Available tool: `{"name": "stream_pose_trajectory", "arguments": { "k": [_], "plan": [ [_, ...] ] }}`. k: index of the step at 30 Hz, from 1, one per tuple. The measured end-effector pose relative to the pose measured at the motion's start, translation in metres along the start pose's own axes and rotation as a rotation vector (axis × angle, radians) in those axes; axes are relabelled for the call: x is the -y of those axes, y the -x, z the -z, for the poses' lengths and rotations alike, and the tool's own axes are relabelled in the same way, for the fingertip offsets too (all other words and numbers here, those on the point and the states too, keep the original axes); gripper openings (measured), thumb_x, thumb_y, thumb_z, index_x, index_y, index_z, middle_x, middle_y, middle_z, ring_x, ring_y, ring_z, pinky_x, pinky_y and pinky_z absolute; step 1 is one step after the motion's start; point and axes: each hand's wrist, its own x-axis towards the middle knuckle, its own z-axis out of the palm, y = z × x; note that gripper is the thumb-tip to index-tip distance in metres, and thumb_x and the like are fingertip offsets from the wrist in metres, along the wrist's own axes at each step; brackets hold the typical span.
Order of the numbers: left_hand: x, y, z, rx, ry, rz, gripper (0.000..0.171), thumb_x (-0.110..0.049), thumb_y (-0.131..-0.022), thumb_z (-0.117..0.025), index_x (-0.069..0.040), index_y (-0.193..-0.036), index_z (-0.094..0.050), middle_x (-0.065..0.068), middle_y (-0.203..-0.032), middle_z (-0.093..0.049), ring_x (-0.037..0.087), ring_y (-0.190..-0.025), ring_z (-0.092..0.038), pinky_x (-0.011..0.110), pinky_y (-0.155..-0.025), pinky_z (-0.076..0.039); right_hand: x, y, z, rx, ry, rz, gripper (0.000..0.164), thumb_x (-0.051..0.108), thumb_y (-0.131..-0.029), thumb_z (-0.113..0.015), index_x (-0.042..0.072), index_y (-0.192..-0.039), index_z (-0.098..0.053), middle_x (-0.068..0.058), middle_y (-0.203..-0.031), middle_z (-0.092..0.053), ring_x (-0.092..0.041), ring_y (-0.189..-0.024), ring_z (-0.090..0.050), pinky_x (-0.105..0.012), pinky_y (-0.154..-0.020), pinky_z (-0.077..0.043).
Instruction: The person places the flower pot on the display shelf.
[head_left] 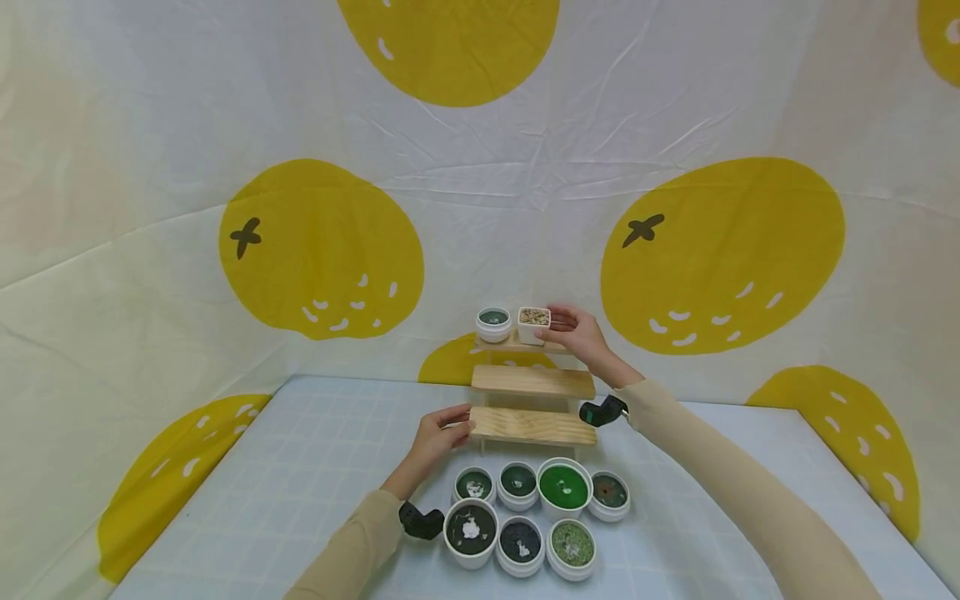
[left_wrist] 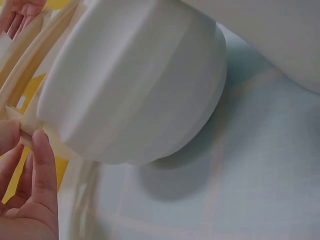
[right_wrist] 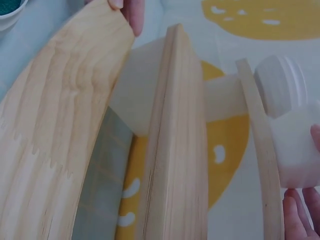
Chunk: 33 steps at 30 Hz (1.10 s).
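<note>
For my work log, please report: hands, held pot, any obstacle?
Left fingers pinch pale wooden bottom shelf. Right fingers hold square white pot at pale wooden top shelf. Round white pot close beside; no visible obstruction.

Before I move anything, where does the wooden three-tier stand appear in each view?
Head: the wooden three-tier stand, right of and below centre.
Left wrist: stand at upper left, partly hidden behind a white pot.
Right wrist: its three boards run from the left edge to right of centre.
Shared landmark: the left hand at the lowest board's end, visible in all three.
</note>
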Motion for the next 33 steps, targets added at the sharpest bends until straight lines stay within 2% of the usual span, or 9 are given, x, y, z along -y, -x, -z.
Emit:
{"name": "stream_pose_trajectory", "arguments": {
  "k": [7, 12, 18, 20, 26, 28, 33],
  "plan": [
    [-0.014, 0.009, 0.000, 0.032, -0.004, -0.012, 0.039, -0.002, -0.088, -0.065, 0.009, -0.125, -0.059, 0.029, -0.116, -0.063, 0.005, -0.072, -0.063, 0.034, -0.076, -0.061, -0.001, 0.004, 0.002, -0.024, 0.010, 0.026, 0.064, 0.015, -0.086, -0.072, 0.001, -0.141, -0.043, -0.020, -0.138, -0.053, -0.034, -0.124, -0.054, -0.029, -0.096, -0.053],
    [-0.001, 0.002, 0.000, 0.010, -0.011, 0.000, 0.039, -0.005, -0.087, -0.067, 0.006, -0.124, -0.061, 0.026, -0.115, -0.064, 0.006, -0.072, -0.063, 0.030, -0.072, -0.061, -0.003, 0.009, 0.003, -0.034, 0.034, 0.048, 0.064, 0.019, -0.086, -0.072, 0.002, -0.141, -0.044, -0.020, -0.138, -0.052, -0.034, -0.123, -0.053, -0.038, -0.101, -0.050],
    [0.000, 0.002, -0.001, -0.012, -0.005, -0.005, 0.039, -0.005, -0.087, -0.068, 0.005, -0.123, -0.062, 0.024, -0.114, -0.065, 0.006, -0.073, -0.063, 0.025, -0.070, -0.060, -0.007, 0.015, 0.003, -0.073, 0.046, 0.086, 0.060, 0.017, -0.085, -0.073, 0.005, -0.138, -0.047, -0.018, -0.136, -0.052, -0.034, -0.122, -0.054, -0.045, -0.102, -0.048],
    [0.000, 0.003, -0.001, -0.015, -0.003, -0.007, 0.038, -0.004, -0.087, -0.068, 0.005, -0.123, -0.062, 0.024, -0.114, -0.065, 0.006, -0.073, -0.063, 0.024, -0.069, -0.060, -0.009, 0.017, 0.003, -0.082, 0.038, 0.104, 0.058, 0.015, -0.085, -0.073, 0.004, -0.137, -0.047, -0.018, -0.136, -0.052, -0.034, -0.122, -0.054, -0.043, -0.102, -0.049],
    [-0.002, 0.005, -0.002, -0.023, -0.017, -0.003, 0.038, -0.006, -0.088, -0.067, 0.004, -0.124, -0.061, 0.025, -0.116, -0.064, 0.005, -0.073, -0.063, 0.026, -0.070, -0.060, -0.013, 0.026, 0.007, -0.097, 0.008, 0.174, 0.056, 0.009, -0.085, -0.072, 0.000, -0.135, -0.048, -0.020, -0.136, -0.052, -0.036, -0.120, -0.054, -0.025, -0.094, -0.053],
    [-0.003, 0.005, -0.002, -0.020, -0.019, -0.004, 0.039, -0.006, -0.088, -0.067, 0.005, -0.125, -0.061, 0.026, -0.117, -0.064, 0.005, -0.073, -0.063, 0.027, -0.071, -0.061, -0.011, 0.032, 0.008, -0.094, 0.021, 0.213, 0.055, 0.006, -0.084, -0.072, -0.003, -0.133, -0.049, -0.022, -0.134, -0.052, -0.038, -0.118, -0.054, -0.029, -0.093, -0.054],
    [-0.003, 0.004, -0.002, -0.025, -0.020, -0.002, 0.038, -0.006, -0.088, -0.067, 0.005, -0.124, -0.061, 0.025, -0.116, -0.064, 0.005, -0.073, -0.063, 0.027, -0.070, -0.061, 0.003, 0.055, 0.008, -0.061, 0.074, 0.326, 0.052, -0.003, -0.080, -0.073, -0.011, -0.126, -0.051, -0.031, -0.127, -0.053, -0.046, -0.112, -0.054, -0.056, -0.095, -0.049]
  ]
}}
